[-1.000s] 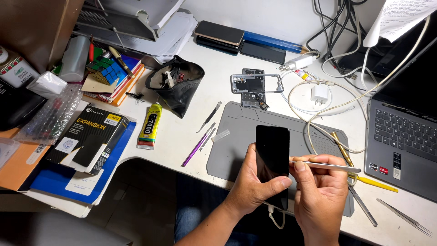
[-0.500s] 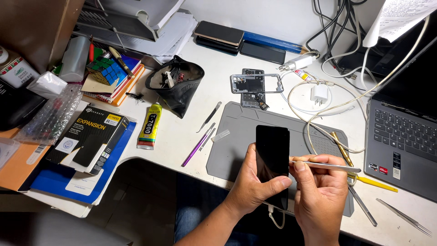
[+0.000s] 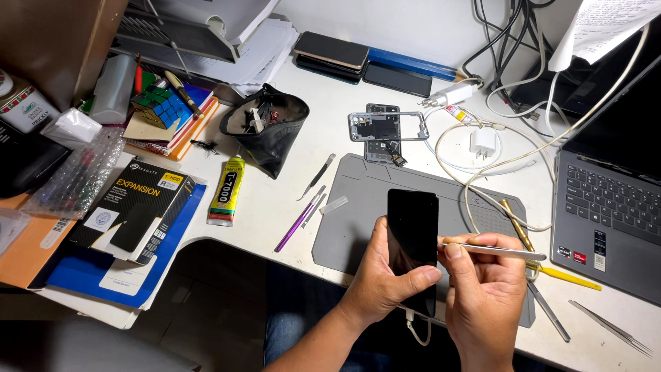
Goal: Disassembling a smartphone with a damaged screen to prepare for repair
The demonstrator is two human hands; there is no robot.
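My left hand point(image 3: 387, 279) grips a black phone point(image 3: 412, 231) upright by its lower part, dark screen facing me, over a grey work mat point(image 3: 358, 213). A white cable point(image 3: 416, 329) hangs from the phone's bottom end. My right hand point(image 3: 485, 289) pinches a thin metal tool point(image 3: 499, 250), held level, with its tip at the phone's right edge. A bare phone frame point(image 3: 385, 127) lies beyond the mat.
On the white desk: tweezers point(image 3: 318, 176), a purple pen point(image 3: 297, 222), a yellow glue tube point(image 3: 227, 189), a black pouch point(image 3: 265, 127), a black box on a blue folder point(image 3: 134, 210), cables and a charger point(image 3: 484, 141), a laptop point(image 3: 613, 200), more tools point(image 3: 609, 327) at right.
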